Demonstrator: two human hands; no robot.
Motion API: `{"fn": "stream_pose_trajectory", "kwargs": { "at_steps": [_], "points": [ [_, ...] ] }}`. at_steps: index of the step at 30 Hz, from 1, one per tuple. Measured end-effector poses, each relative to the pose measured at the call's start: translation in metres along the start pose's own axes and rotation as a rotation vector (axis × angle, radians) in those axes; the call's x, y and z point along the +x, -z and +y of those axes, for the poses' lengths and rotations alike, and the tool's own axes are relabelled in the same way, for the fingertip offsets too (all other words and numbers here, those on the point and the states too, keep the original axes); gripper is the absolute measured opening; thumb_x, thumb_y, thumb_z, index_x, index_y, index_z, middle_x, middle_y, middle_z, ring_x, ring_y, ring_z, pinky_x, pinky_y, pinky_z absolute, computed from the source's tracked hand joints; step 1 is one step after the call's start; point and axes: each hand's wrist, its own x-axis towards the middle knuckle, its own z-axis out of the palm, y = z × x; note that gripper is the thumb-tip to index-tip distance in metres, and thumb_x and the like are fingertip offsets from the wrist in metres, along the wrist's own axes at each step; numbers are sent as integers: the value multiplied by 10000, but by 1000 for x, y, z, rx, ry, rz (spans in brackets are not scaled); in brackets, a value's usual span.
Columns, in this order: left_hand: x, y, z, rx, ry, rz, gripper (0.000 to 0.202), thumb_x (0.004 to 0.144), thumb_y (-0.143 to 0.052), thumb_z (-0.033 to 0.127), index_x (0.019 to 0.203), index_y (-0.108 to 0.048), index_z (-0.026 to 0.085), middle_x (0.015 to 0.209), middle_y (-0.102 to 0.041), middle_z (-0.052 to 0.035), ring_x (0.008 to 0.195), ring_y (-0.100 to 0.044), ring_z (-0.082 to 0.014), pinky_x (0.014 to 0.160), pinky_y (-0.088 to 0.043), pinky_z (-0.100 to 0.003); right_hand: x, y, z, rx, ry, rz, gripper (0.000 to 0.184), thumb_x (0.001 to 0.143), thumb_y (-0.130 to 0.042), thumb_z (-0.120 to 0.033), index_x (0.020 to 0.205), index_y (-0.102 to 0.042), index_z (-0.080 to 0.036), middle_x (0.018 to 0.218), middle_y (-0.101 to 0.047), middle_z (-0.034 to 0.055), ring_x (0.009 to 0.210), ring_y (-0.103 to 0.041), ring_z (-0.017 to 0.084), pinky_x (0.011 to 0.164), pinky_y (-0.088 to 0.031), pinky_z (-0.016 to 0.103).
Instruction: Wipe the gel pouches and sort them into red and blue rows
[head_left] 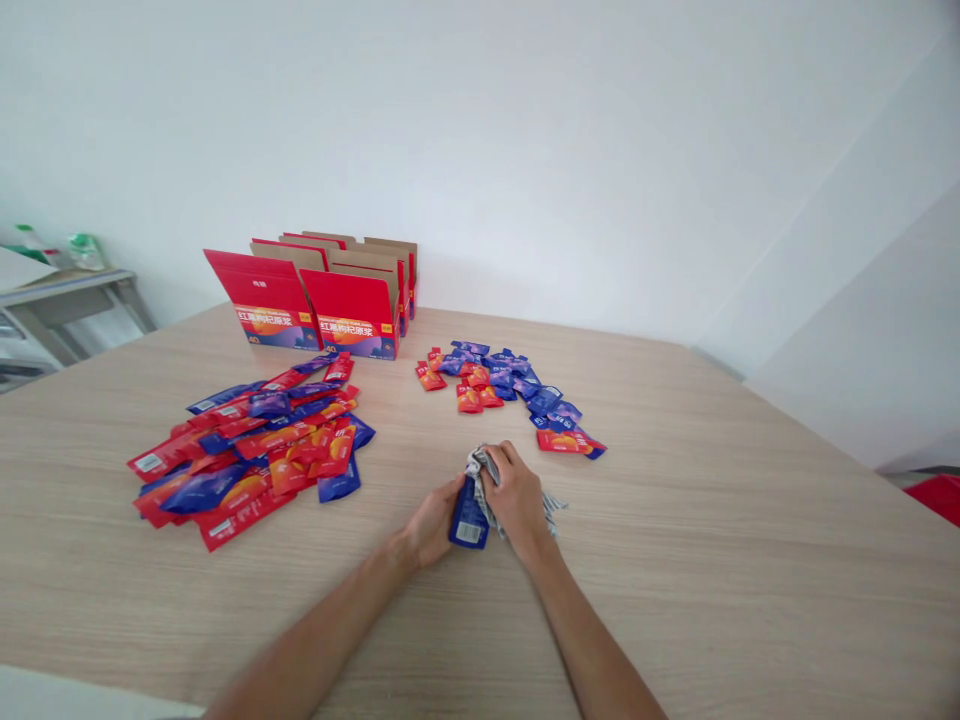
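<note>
Near the middle of the table, my left hand (433, 525) grips a blue sachet (469, 522) by its left edge. A white barcode label faces up at the sachet's lower end. My right hand (516, 497) is closed around a grey and white striped cloth (553, 508), pressing it against the sachet's upper end, which the cloth hides. To the left lies a large heap of red and blue sachets (255, 450). Beyond my hands is a looser group of smaller-looking red and blue sachets (499, 375), with a red one (566, 441) at its near right end.
Several open red cardboard boxes (350, 315) stand in rows at the back left, flaps raised. The white wall (570, 180) rises behind the wooden table (712, 520). At far left is a side table (71, 285) with green-and-white items. Something red (936, 497) shows at the right edge.
</note>
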Motion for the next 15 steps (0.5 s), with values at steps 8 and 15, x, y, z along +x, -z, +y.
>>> {"fn": "stream_pose_trajectory", "kwargs": {
  "at_steps": [8,15],
  "points": [
    [1,4,12,-41,-77,64,355,1031,-460,313,1136,-716,91,1013,-773,-133,934,-746,-239,873,-570,-322,-5,-7,-14,-14,97,-186,230,949,-611,-148,1143,-670,-258,1106,-667,34,969,-680,189,769,-506,248],
    [-3,13,45,19,-213,60,471,1036,-411,383,1298,-669,87,1201,-749,-163,1064,-730,-242,940,-561,-322,-13,-16,-34,-4,258,-401,239,936,-650,-165,1156,-671,-256,1130,-666,34,1018,-671,187,798,-517,244]
  ]
}}
